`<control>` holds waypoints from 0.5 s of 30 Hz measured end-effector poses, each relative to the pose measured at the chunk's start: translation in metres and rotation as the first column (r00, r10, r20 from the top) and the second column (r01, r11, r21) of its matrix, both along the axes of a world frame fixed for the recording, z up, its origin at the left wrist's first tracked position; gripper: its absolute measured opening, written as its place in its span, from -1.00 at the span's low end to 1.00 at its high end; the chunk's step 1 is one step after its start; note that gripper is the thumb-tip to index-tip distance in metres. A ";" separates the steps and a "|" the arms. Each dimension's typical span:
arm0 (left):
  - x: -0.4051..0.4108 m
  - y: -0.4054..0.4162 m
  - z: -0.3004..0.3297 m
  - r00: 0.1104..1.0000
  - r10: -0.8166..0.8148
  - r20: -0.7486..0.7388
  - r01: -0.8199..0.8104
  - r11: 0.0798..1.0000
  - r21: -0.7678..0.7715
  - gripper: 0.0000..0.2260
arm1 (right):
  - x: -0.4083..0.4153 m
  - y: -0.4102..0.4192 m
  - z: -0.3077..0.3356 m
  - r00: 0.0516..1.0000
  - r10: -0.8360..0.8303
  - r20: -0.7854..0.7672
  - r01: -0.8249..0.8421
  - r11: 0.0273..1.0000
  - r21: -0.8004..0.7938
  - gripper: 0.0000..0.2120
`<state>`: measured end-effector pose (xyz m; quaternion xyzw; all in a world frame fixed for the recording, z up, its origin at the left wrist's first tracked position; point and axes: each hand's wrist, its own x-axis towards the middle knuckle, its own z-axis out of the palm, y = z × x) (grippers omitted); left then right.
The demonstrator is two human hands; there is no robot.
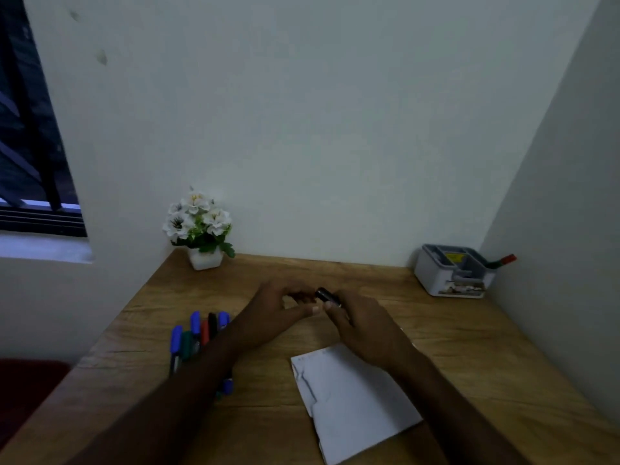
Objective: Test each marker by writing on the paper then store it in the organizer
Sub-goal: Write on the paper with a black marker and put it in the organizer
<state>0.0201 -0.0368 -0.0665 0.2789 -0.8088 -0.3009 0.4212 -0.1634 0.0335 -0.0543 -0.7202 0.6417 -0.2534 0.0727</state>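
Observation:
Over the middle of the wooden desk, my left hand (278, 307) and my right hand (362, 325) meet around a black marker (326, 294). Its dark end shows between the fingertips; the rest is hidden by the fingers. I cannot tell whether its cap is on. A white sheet of paper (355, 401) lies nearer me, under my right wrist. Several blue, green, red and black markers (198, 333) lie in a bunch at the left, partly behind my left forearm. The grey and white organizer (456, 273) stands at the back right with a red-capped marker (503, 260) leaning out of it.
A small white pot of white flowers (201, 229) stands at the back left against the wall. Walls close the desk at the back and on the right. A barred window (30, 146) is at the far left. The desk's left edge (110, 333) drops off beside the marker bunch.

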 end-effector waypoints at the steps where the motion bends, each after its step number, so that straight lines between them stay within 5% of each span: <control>1: -0.008 0.002 0.000 1.000 -0.010 -0.012 0.011 1.000 0.013 -0.80 | -0.005 0.002 -0.005 0.999 -0.011 -0.047 0.009 0.999 -0.038 -0.76; 5: -0.026 -0.001 -0.001 0.998 -0.068 -0.011 0.069 0.995 0.066 -0.72 | -0.023 0.000 -0.025 0.965 -0.069 -0.254 0.033 0.989 -0.144 -0.62; 15: -0.034 -0.001 -0.005 0.995 -0.102 -0.017 0.103 0.986 0.130 -0.81 | -0.035 0.000 -0.029 0.955 -0.047 -0.292 0.005 0.990 -0.142 -0.63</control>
